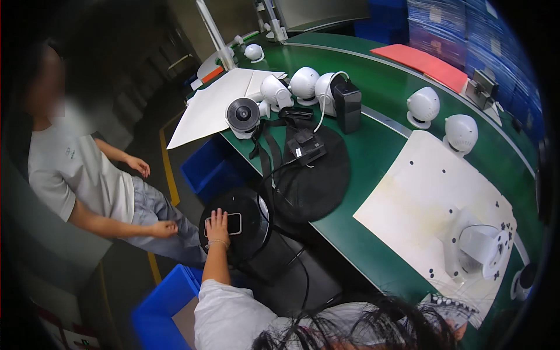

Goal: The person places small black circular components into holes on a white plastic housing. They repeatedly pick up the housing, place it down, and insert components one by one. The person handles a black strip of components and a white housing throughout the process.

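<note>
My left hand (217, 227) reaches out to a black round stool seat (248, 248). It lies over part of a smartphone (234, 224) with a pale edge and dark screen, fingers stretched out and touching it. A bracelet circles that wrist. Of my right hand (459, 331) only a sliver of skin shows at the lower right, beside a sheet of small dark dots (446, 307); hair hides the rest and its fingers cannot be made out. Near it, a white stand-like part (481, 245) rests on a large pale sheet (402, 186) dotted with small black pads.
Several white round-headed devices (304, 83) stand along the green table (350, 239). A black bag (312, 181) with straps and cables lies at the table's left edge. Blue bins (166, 303) stand on the floor. Another person (87, 175) stands at left, near the stool.
</note>
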Motion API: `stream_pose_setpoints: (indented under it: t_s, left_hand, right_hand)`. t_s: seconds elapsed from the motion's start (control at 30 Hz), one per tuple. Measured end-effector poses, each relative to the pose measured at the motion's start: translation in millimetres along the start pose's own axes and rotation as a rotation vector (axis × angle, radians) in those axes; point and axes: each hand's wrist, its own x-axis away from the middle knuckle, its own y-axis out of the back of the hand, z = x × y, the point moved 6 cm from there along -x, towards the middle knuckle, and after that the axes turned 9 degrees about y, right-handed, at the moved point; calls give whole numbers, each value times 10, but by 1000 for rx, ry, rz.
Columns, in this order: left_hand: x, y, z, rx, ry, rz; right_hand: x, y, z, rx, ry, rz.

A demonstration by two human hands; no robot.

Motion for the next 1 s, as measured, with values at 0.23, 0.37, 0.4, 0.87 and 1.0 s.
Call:
stream_pose_setpoints:
  t_s: [0.23, 0.37, 0.4, 0.87, 1.0]
  left_hand:
    - [-327, -187, -382, 10, -225, 209]
    - [-124, -247, -400, 273, -206, 226]
    - [-93, -307, -410, 356, -259, 199]
    - [1503, 1635, -542, 1580, -330, 474]
    - [1484, 2090, -889, 1857, -424, 588]
  right_hand:
    - [-171, 245, -81, 435, 79, 313]
    - [-44, -463, 499, 28, 113, -30]
    - [-31, -513, 573, -30, 99, -37]
    - [-199, -644, 798, 250, 329, 731]
    - [-257, -668, 824, 293, 247, 681]
